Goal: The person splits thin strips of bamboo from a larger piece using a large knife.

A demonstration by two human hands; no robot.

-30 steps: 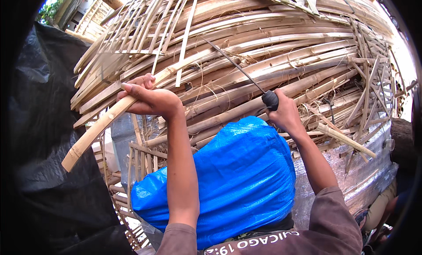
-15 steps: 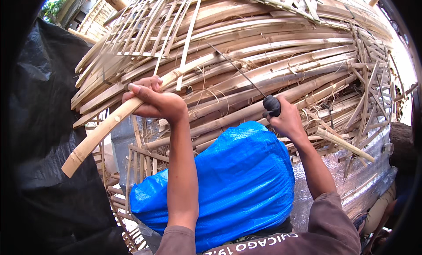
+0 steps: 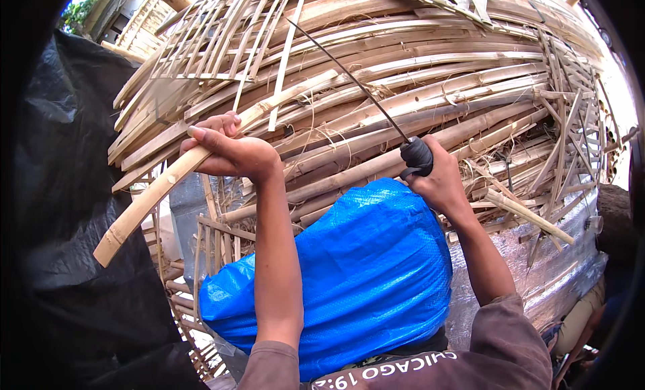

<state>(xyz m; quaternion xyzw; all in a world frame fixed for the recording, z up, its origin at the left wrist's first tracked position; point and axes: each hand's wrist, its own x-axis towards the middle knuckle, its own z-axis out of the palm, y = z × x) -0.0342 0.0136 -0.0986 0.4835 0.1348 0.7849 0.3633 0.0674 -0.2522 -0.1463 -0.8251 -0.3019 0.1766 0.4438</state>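
Left fingers (image 3: 220, 123) hold bamboo strip (image 3: 168, 180); right fingers (image 3: 435, 150) grip black knife handle (image 3: 417, 155).

- Long split-bamboo strip (image 3: 144, 212): pale tan, darker node line
- Rounded tool handle (image 3: 418, 156): black
- Woven-plastic lap sheet (image 3: 369, 276): bright blue, fine weave
- Draped plastic tarp (image 3: 74, 188): black
- Short-sleeved cloth shirt (image 3: 504, 343): brown, white lettering

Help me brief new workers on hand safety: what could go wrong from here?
The left hand grips the bamboo strip without a glove, so a slip of the long thin blade in the right hand might cut it. In this view the blade also crosses in front of the piled bamboo; its tip could snag on a piece there.
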